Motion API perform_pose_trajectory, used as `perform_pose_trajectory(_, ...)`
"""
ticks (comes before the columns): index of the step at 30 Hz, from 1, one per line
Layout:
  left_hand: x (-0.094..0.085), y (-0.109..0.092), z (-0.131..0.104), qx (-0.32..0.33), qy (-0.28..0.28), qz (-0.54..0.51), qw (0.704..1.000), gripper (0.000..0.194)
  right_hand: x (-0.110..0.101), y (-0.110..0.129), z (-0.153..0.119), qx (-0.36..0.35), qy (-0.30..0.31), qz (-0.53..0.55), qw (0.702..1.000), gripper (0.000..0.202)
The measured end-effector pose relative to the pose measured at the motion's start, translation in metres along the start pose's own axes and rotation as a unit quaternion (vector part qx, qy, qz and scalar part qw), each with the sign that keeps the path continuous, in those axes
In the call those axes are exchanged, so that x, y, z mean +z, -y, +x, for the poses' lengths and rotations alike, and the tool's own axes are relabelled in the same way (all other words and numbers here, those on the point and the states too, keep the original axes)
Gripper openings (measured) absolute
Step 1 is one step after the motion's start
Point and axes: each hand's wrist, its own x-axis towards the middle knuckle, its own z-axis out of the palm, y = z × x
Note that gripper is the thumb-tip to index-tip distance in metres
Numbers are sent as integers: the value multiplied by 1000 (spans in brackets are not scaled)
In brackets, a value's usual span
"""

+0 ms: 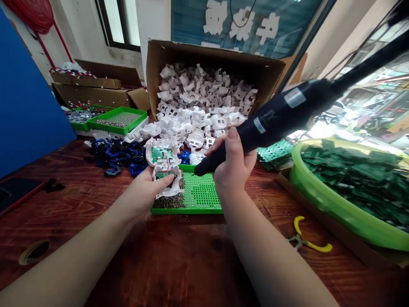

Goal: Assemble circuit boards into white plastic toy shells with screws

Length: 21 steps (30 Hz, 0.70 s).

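Observation:
In my left hand (151, 184) is a white plastic housing (174, 186) in two joined halves, with green circuit boards (161, 154) inside and thin wires between them. My thumb presses on the lower half. My right hand (234, 164) is wrapped round a black electric screwdriver (275, 115), whose bit points down and left, a little to the right of the housing and apart from it. Beneath both lies a green perforated tray (204, 209), with many small screws (169, 202) heaped at its left end.
Behind, a cardboard box (268, 68) spills white plastic shells (204, 115) onto the table. Blue and black parts (119, 155) lie left, near green trays (123, 128) of small pieces. At right are a lime-green basin (319, 200) of circuit boards and yellow-handled pliers (298, 238).

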Motion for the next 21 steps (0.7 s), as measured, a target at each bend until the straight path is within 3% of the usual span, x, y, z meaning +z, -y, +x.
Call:
perform_pose_trajectory(4, 1, 2, -5, -15, -19, -14, 1000, 50, -15, 4, -4, 65, 33, -43, 996, 18)
perform_pose_trajectory(9, 7, 14, -12, -20, 11, -34, 999, 41, -30, 17, -13, 112, 72, -84, 988, 17)
perform_pose_trajectory(21, 9, 18, -14, 25, -21, -27, 999, 49, -32, 3, -38, 144, 76, -95, 982, 21)
